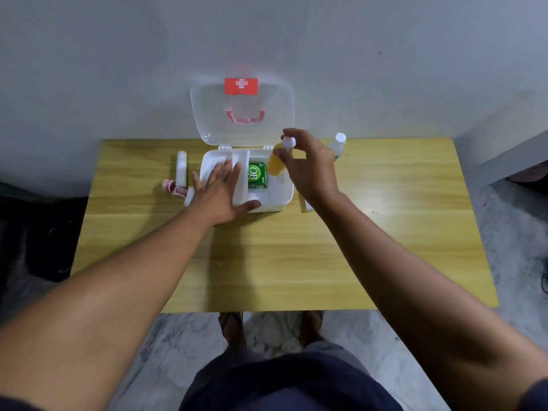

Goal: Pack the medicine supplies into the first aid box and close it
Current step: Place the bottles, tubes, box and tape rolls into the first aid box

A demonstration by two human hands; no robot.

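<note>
The left hand (221,189) hides much of the white plastic inner tray (240,173) of the open first aid box; the small red-and-white rolls (173,188) beside it are too blurred to identify; the right hand (308,170) covers part of the yellow bottle's (276,164) white cap.

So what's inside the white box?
A green packet lies inside the box. The right hand lowers a yellow bottle in. The left hand covers the tray.

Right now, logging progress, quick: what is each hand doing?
Left hand: open, flat on the box.
Right hand: closed on the yellow bottle, over the box.
</note>
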